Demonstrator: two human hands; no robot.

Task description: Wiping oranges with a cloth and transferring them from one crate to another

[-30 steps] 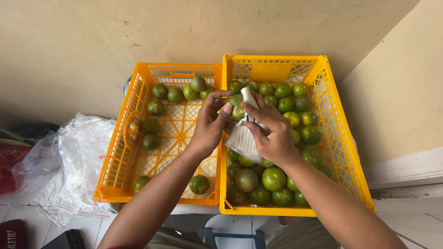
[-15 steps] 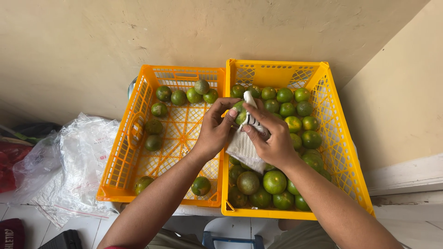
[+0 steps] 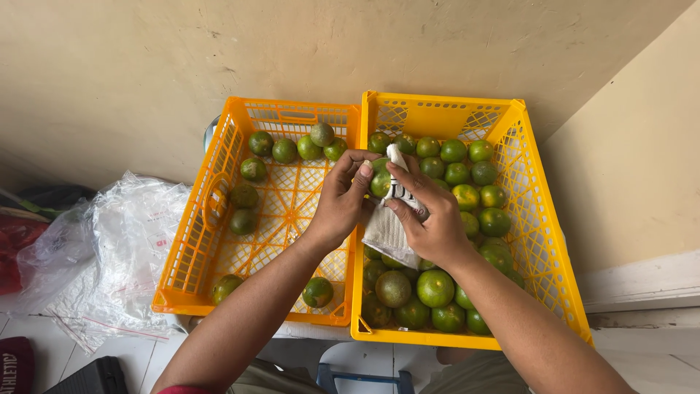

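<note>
My left hand [image 3: 337, 201] grips a green citrus fruit [image 3: 380, 179] over the seam between two yellow plastic crates. My right hand [image 3: 430, 215] holds a white cloth [image 3: 385, 228] pressed against that fruit, the cloth hanging down below my fingers. The right crate [image 3: 543, 219] is filled with several green citrus fruits [image 3: 435, 287]. The left crate [image 3: 191, 241] holds fewer fruits [image 3: 284, 150], mostly along its far and left sides, with one [image 3: 318, 292] near the front.
Crumpled clear plastic bags [image 3: 109, 248] lie left of the crates on a white tiled floor. A red item [image 3: 11, 255] sits at the far left. A beige wall [image 3: 292, 51] stands right behind the crates, and a blue stool edge [image 3: 361, 379] shows below.
Both hands stay on the fruit and cloth. My fingers have shifted slightly around the fruit, and the view has drifted a little.
</note>
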